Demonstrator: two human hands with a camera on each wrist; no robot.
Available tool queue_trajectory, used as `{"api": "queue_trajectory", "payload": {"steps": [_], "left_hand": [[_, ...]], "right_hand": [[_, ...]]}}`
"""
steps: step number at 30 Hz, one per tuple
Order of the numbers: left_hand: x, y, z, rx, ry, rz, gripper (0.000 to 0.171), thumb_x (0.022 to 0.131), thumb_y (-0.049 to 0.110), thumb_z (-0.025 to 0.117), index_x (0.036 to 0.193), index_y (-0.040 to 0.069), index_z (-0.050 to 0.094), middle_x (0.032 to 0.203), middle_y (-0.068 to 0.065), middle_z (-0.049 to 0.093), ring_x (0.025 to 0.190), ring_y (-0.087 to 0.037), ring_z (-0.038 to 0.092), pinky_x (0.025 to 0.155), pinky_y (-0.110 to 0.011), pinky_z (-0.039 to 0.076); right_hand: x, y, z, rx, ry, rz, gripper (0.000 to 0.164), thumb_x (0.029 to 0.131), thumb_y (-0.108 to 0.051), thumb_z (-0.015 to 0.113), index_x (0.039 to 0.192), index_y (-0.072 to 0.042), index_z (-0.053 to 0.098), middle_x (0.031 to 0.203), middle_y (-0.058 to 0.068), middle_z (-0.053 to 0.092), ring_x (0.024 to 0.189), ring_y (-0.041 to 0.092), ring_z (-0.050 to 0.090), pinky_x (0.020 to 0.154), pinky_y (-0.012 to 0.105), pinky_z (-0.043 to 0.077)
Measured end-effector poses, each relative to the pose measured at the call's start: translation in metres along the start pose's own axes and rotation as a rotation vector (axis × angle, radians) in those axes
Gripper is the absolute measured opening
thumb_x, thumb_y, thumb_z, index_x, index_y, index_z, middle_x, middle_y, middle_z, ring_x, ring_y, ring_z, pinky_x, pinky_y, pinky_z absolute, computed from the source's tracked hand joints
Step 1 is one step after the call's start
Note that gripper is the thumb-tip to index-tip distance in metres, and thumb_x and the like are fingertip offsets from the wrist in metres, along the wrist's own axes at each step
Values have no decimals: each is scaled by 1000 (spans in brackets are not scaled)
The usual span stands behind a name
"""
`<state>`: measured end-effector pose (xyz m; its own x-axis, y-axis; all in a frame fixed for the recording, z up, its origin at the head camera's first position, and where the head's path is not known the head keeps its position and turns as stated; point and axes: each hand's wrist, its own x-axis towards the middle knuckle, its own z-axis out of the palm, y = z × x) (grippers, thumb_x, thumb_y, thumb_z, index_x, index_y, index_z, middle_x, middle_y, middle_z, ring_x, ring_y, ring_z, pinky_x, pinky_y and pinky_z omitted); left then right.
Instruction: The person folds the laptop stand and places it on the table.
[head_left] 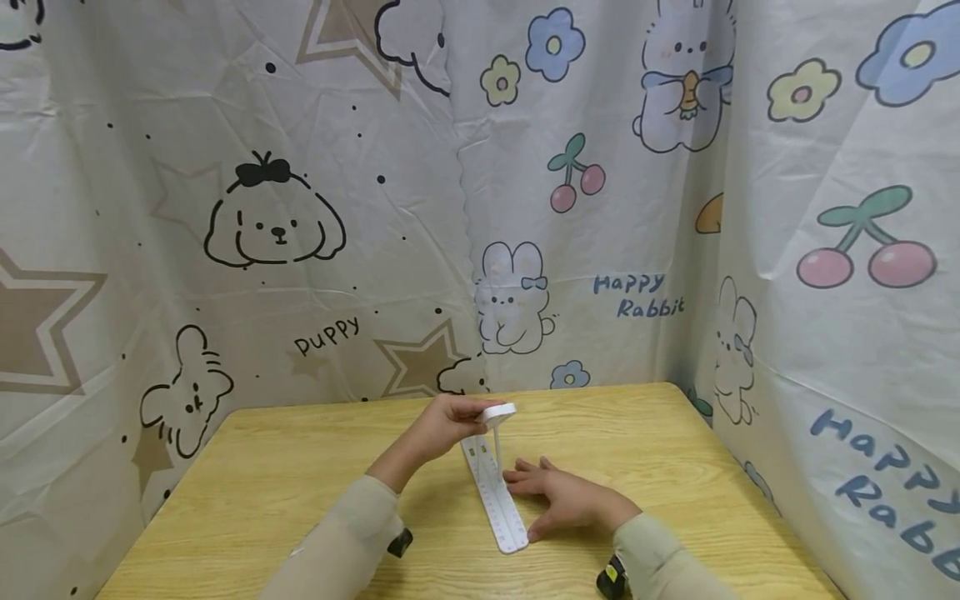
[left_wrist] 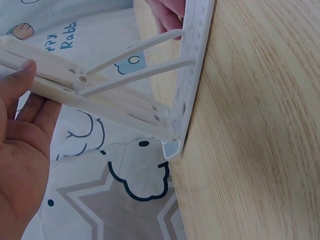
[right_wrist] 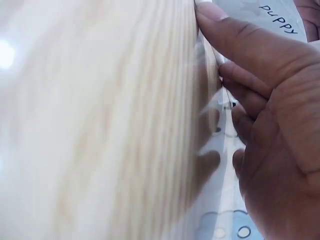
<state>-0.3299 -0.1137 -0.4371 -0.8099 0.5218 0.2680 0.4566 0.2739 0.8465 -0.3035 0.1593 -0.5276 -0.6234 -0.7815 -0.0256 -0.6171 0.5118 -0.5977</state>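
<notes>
A white plastic folding stand (head_left: 504, 521) lies lengthwise on the table, its long slotted base flat on the wood. Its hinged upper arm (left_wrist: 117, 116) is raised at an angle, with two thin support struts (left_wrist: 137, 75) running between arm and base. My left hand (head_left: 447, 425) pinches the raised end of that arm between thumb and fingers. Beside the base's right edge, my right hand (head_left: 570, 498) rests low with fingers spread. In the right wrist view its thumb (right_wrist: 240, 37) reaches the white edge, the other fingers loosely bent along the tabletop.
The light wood table (head_left: 300, 467) extends around the stand. Patterned curtains (head_left: 405, 250) hang behind its far edge and along the right side. Dark wrist-worn devices (head_left: 611, 579) show below both sleeves.
</notes>
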Motion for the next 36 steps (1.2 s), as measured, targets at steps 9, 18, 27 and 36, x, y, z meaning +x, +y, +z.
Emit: {"api": "queue_trajectory", "payload": {"steps": [9, 18, 27, 36], "left_hand": [[-2, -5, -8, -47, -11, 13, 40, 92, -5, 69, 129, 10, 72, 130, -12, 70, 113, -21, 68, 93, -35, 59], [-8, -12, -13, -79, -21, 13, 39, 94, -4, 68, 131, 9, 71, 129, -14, 71, 118, -34, 66, 97, -37, 58], [-11, -17, -15, -131, -3, -13, 39, 94, -2, 70, 131, 10, 71, 129, -11, 71, 115, -20, 68, 98, -36, 57], [-14, -21, -15, -164, 32, 12, 35, 93, -1, 70, 128, 4, 71, 127, -14, 71, 114, -24, 70, 96, -34, 58]], "right_hand": [[6, -18, 6, -19, 45, 43, 83, 78, -36, 87, 149, -8, 53, 163, 5, 40, 156, 36, 20, 126, 63, 3], [12, -34, 12, -70, 56, 68, 81, 80, -35, 87, 148, -7, 54, 162, 7, 40, 155, 37, 22, 126, 63, 4], [19, -43, 21, -156, 86, 67, 81, 78, -37, 88, 145, -3, 56, 159, 12, 44, 153, 39, 27, 125, 64, 10], [18, -48, 21, -138, 90, 107, 83, 78, -37, 88, 147, -4, 55, 161, 12, 42, 153, 40, 27, 124, 64, 12]]}}
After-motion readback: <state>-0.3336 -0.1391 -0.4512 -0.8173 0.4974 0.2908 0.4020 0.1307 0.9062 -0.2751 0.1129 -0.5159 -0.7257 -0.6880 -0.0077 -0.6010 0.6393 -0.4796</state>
